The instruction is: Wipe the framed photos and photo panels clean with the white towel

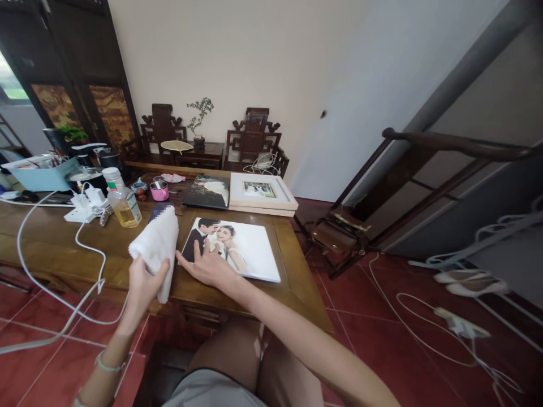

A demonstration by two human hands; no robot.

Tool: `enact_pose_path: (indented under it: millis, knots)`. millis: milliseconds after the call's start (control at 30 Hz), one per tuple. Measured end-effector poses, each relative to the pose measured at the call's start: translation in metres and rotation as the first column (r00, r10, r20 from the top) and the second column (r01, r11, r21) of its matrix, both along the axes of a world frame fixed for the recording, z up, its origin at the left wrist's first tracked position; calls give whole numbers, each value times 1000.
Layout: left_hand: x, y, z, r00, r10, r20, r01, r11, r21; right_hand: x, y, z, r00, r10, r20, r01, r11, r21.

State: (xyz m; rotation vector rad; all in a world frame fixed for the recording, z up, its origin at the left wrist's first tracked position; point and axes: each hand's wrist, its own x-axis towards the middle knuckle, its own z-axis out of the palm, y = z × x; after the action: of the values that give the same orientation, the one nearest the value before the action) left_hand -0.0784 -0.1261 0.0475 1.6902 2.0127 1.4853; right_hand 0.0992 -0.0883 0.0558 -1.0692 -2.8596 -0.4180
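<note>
My left hand (143, 281) is closed around a folded white cloth (158, 244), held up just above the wooden table (55, 243). My right hand (208, 265) lies flat with fingers spread on the near-left corner of a large white photo print (241, 249) showing a couple. The print lies flat on the table in front of me. The cloth hangs right beside the print's left edge.
Behind the print lie a darker photo (208, 191) and a white framed picture (259, 192). A bottle of yellow liquid (122, 204), a pink cup (159, 190), a power strip (85, 206) with white cables and a blue box (44, 175) crowd the table's left. A stair rail (445, 144) stands right.
</note>
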Motion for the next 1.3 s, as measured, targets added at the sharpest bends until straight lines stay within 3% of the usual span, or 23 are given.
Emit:
enact_pose_path:
  millis: [200, 400, 467, 567, 667, 767, 900, 1000, 1100, 1300]
  knots:
    - [3, -2, 2, 994, 47, 96, -51, 998, 37, 24, -1, 22, 995, 93, -23, -90, 991, 103]
    - [17, -5, 4, 988, 101, -117, -93, 993, 71, 31, -1, 39, 999, 46, 12, -47, 985, 165]
    - [23, -8, 6, 981, 103, -163, -88, 992, 92, 34, -1, 48, 997, 39, -59, -29, 985, 169]
    - [33, -11, 9, 969, 132, -209, -107, 986, 125, 44, 4, 67, 950, 16, -311, 32, 988, 148]
    - [44, -12, 12, 956, 151, -251, -121, 984, 129, 58, 8, 89, 777, 6, -629, 105, 985, 139]
    - [58, -11, 19, 946, 73, -315, -41, 993, 108, 67, 5, 103, 477, 9, -879, 218, 968, 128]
    - [80, -12, 31, 891, -163, -424, 219, 972, 85, 66, -6, 99, 59, -6, -998, 342, 940, 14]
    - [99, -14, 34, 819, -304, -486, 366, 930, 34, 61, -10, 84, -171, 30, -985, 403, 914, -42]
    - [113, -16, 28, 766, -382, -516, 427, 903, -34, 60, -7, 64, -321, 64, -945, 441, 893, -89]
    - [118, -12, 18, 611, -509, -606, 510, 839, -190, 69, 0, 23, -516, 27, -856, 378, 904, -199]
